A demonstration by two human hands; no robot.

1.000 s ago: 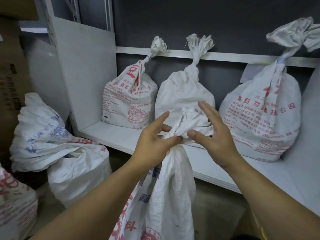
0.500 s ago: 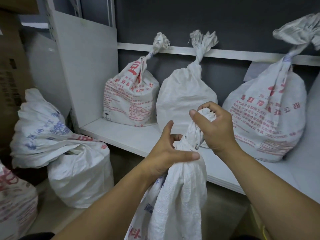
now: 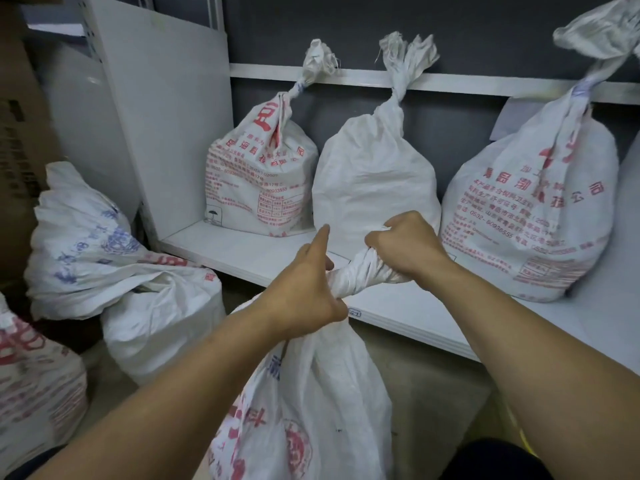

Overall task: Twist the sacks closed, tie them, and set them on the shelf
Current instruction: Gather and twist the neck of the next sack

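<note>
A white woven sack (image 3: 325, 393) with red and blue print stands on the floor in front of me. Its neck (image 3: 360, 275) is twisted into a tight rope that leans to the right. My left hand (image 3: 304, 289) grips the base of the twist, index finger sticking up. My right hand (image 3: 408, 247) is clenched round the upper end of the neck. Three tied sacks stand on the white shelf (image 3: 415, 313): a red-printed one (image 3: 259, 181) at the left, a plain one (image 3: 374, 174) in the middle, a large red-printed one (image 3: 533, 209) at the right.
Untied sacks lie on the floor at the left: one with blue print (image 3: 90, 244), a white one (image 3: 162, 323) under it, a red-printed one (image 3: 34, 386) at the edge. A cardboard box (image 3: 17, 150) stands far left. A white upright panel (image 3: 166, 109) bounds the shelf.
A second ago both hands were open, gathering the loose mouth. They have since closed round it and twisted it; the neck is now a tight rope pulled over to the right.
</note>
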